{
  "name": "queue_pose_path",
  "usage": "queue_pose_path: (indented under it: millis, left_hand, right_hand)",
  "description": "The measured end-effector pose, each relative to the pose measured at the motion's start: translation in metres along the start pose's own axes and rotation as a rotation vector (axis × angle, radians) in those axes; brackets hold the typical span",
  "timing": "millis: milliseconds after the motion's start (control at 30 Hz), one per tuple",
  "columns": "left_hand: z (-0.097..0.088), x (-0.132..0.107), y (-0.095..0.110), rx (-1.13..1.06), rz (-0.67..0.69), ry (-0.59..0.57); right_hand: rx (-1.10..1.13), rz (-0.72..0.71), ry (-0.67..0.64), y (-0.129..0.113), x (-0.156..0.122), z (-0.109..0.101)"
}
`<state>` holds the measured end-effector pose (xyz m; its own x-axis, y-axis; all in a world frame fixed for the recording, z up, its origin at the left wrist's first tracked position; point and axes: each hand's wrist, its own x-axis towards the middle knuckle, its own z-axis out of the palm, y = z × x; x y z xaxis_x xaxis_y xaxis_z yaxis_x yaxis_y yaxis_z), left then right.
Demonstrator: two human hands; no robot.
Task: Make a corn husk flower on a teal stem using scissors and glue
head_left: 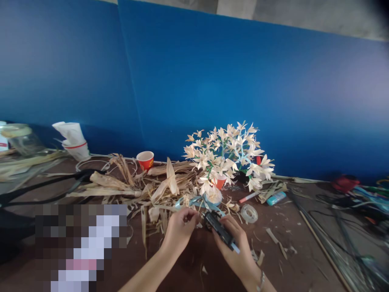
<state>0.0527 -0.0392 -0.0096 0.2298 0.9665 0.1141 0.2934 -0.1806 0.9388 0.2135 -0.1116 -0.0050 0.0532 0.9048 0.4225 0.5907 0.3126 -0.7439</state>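
My right hand (235,239) is wrapped round a black glue gun (219,227), with a pale stick poking out of its rear end. To its left, my left hand (184,225) has thumb and fingers pinched together close to the gun's front; whatever they hold, if anything, is too small to make out. Just beyond both hands lie a light blue ribbon (194,201) and dry husk pieces (161,190). A bunch of cream husk flowers (225,152) on green and pale blue stems stands behind them. A roll of clear tape (249,213) lies right of the gun.
A red paper cup (145,161) stands among husks near the blue wall (212,81). Further left are a white cup (75,149) and a clear jar (22,140). A turquoise case (276,198) and a marker (248,197) lie right. Cables (328,219) and thin rods crowd the right side.
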Motion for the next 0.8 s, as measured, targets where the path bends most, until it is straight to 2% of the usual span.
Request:
queue_pose_path:
  millis: [800]
  left_hand:
    - [0.0, -0.004, 0.009, 0.005, 0.003, -0.027]
  right_hand:
    - [-0.007, -0.016, -0.011, 0.002, 0.001, 0.001]
